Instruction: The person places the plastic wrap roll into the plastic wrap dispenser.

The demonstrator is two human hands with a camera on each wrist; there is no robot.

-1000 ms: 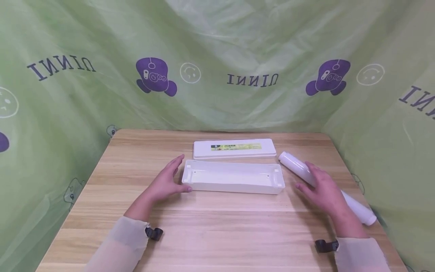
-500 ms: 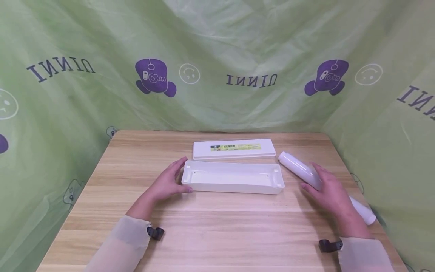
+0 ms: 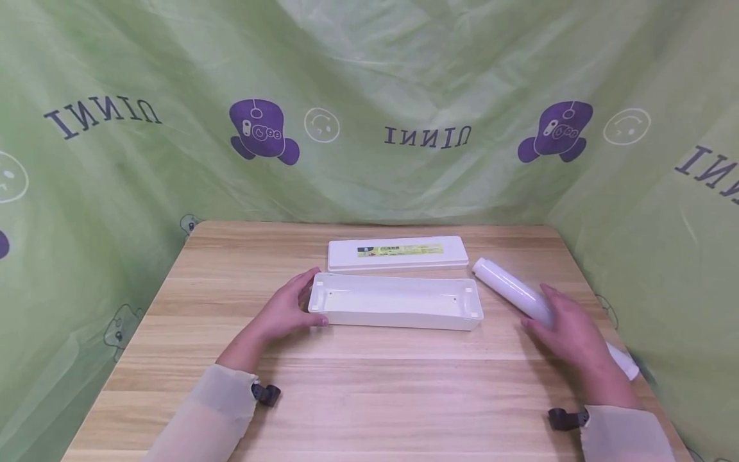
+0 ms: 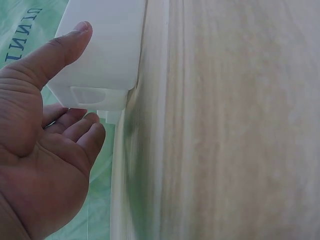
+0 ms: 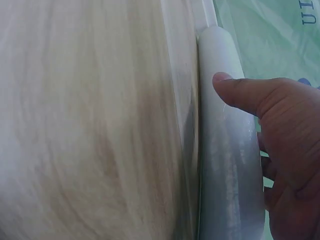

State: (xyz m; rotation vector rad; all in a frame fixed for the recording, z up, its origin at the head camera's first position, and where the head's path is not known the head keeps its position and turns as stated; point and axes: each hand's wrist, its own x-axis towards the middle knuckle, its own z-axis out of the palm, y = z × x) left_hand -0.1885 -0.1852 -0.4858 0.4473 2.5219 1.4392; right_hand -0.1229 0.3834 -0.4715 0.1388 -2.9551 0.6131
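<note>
In the head view, a long white plastic box (image 3: 395, 319) without its lid sits mid-table, its hollow facing up. My left hand (image 3: 287, 312) grips its left end, thumb along the front wall and fingers round the far corner. The left wrist view shows that thumb (image 4: 65, 50) over the white wall (image 4: 107, 45), the fingers curled by the end. To the right, a roll of clear cling film (image 3: 510, 287) lies slantwise on the table. My right hand (image 3: 571, 330) holds it around its middle, thumb (image 5: 240, 92) on the near side; the other fingers are partly hidden behind it.
Behind the box lies its flat white lid (image 3: 398, 262), bearing a yellow-green label (image 3: 404, 250). All of it rests on a wood-grain table (image 3: 369, 398). Green printed cloth (image 3: 369, 70) hangs along the back and both sides.
My right hand has slid down and right along the cling film roll, closing round it. The left hand has drawn in slightly against the box end. Box, lid and roll stay put.
</note>
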